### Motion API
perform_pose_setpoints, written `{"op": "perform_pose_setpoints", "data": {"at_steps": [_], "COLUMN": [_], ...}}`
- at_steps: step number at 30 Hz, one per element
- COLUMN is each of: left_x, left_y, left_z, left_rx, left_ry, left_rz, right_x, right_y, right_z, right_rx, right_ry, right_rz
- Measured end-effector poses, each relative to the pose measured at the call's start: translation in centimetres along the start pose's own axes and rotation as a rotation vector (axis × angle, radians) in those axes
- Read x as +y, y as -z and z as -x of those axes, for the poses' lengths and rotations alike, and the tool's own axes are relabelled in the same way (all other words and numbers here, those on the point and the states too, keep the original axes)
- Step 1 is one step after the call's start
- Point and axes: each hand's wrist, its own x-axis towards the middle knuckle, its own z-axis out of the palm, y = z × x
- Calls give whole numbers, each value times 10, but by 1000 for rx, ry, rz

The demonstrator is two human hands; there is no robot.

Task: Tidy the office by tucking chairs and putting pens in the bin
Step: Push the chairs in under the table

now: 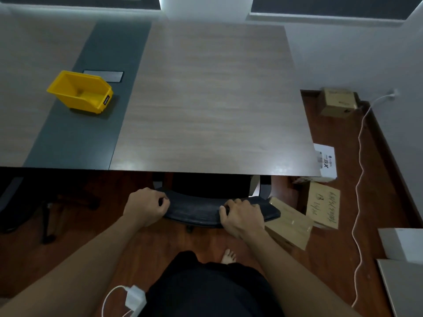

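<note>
Now left hand (146, 205), right hand (242, 216) both clamped on one chair (196, 209) backrest; one yellow bin (80, 92) on desk (206, 99).

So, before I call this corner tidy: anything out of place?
Yes. Cardboard boxes lie tilted on the floor right of the chair, one beside its back, and a white cable trails loose along the wall.

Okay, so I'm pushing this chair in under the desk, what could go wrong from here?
The cardboard box on the floor sits right against the chair on your right, so a wheel or armrest could catch it. Your bare foot is close behind the chair base. Both hands grip the backrest top, so fingers could pinch against the desk edge.
</note>
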Motion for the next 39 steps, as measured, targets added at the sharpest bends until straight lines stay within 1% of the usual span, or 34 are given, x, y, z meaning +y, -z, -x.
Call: {"op": "perform_pose_setpoints", "data": {"at_steps": [3,6,12,15,19,22,26,29,33,36,39], "left_x": [-3,-7,-14,-21,-26,-24,-31,-45,-50,-51,-64], "left_y": [8,19,31,37,28,14,18,23,16,18,28], "left_z": [-1,-9,-21,-28,-21,-16,-28,-39,-36,-37,-35], "left_rx": [12,-32,-67,-86,-31,32,32,-6,35,34,0], "left_ry": [14,24,6,30,54,89,127,102,92,69,19], "left_rz": [2,0,-5,3,12,14,37,40,71,124,317], "right_x": [-6,-14,-26,-36,-38,-26,-31,-46,-49,-52,-63], "right_y": [-1,0,2,3,4,15,26,26,24,25,31], "right_z": [-3,-8,-15,-18,-21,-35,-56,-61,-60,-64,-73], "right_rx": [-4,6,27,43,68,45,-14,9,13,-64,-169], "right_ry": [15,13,2,4,26,47,44,35,25,12,-46], "right_rz": [-9,-12,-64,-73,-65,-36,-27,-26,20,17,-40]}}
